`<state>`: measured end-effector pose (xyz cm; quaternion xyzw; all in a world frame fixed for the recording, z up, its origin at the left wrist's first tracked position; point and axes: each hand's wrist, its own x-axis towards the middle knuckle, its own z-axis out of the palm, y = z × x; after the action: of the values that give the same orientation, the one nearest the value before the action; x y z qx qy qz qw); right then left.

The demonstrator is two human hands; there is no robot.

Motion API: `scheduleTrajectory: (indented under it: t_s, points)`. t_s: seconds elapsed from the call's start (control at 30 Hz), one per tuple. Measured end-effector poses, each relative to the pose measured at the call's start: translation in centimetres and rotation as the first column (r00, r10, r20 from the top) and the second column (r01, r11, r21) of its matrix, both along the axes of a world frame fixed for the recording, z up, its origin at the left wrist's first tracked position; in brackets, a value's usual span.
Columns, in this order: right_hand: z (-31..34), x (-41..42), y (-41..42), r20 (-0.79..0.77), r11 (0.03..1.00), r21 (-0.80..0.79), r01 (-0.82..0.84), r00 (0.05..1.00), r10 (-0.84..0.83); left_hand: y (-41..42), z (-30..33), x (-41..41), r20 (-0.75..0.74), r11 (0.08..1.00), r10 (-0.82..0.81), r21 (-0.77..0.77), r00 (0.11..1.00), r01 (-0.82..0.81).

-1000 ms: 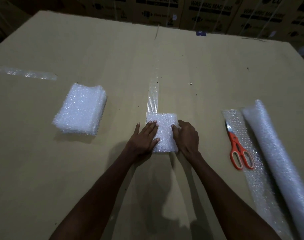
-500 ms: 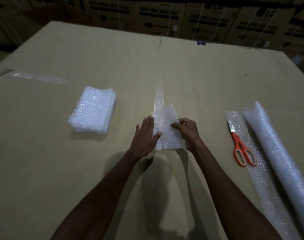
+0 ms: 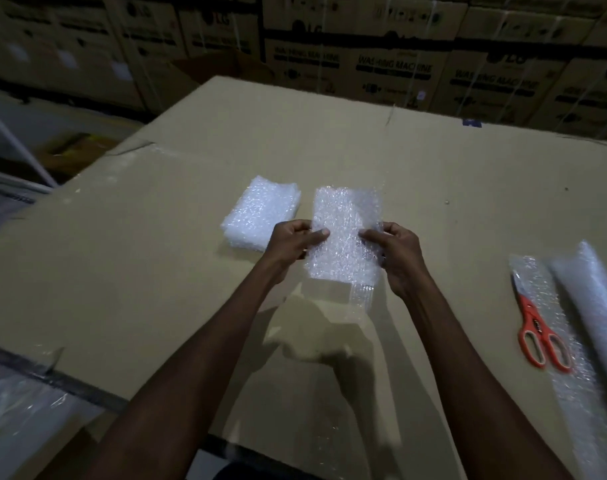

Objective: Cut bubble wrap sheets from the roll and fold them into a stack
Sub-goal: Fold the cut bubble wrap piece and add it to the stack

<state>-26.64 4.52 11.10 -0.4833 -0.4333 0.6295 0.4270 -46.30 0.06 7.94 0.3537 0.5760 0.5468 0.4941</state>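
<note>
A folded bubble wrap sheet (image 3: pixel 345 233) is lifted above the cardboard table (image 3: pixel 156 271), held at both side edges. My left hand (image 3: pixel 291 240) pinches its left edge, thumb on top. My right hand (image 3: pixel 395 251) pinches its right edge the same way. Just left of the held sheet lies the stack of folded bubble wrap sheets (image 3: pixel 260 213), partly behind my left hand. The bubble wrap roll (image 3: pixel 596 306) lies at the right edge, with a loose strip of wrap unrolled beside it.
Orange-handled scissors (image 3: pixel 537 330) lie on the unrolled strip beside the roll. Stacked washing machine cartons (image 3: pixel 392 67) line the far side. The table's left edge drops to the floor, and clear plastic (image 3: pixel 14 400) lies at the lower left.
Both hands lifted the folded sheet off the table and carried it left toward the stack. My left hand went from pressing flat on it to pinching its edge. The camera view tilted up.
</note>
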Motion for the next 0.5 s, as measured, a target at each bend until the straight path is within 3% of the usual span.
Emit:
scheduleTrajectory:
  t_s: [0.2,0.5]
  points:
    - [-0.6,-6.3,1.0,0.027,0.995,-0.060,-0.084,0.996,0.086,0.4,0.2,-8.4,-0.028,0.992,0.117,-0.033,0.993,-0.118]
    - [-2.5,-17.0,5.2,0.070,0.992,-0.122,0.040,0.997,-0.032,5.4,-0.8,-18.3,-0.126,0.976,0.169,-0.114,0.978,-0.183]
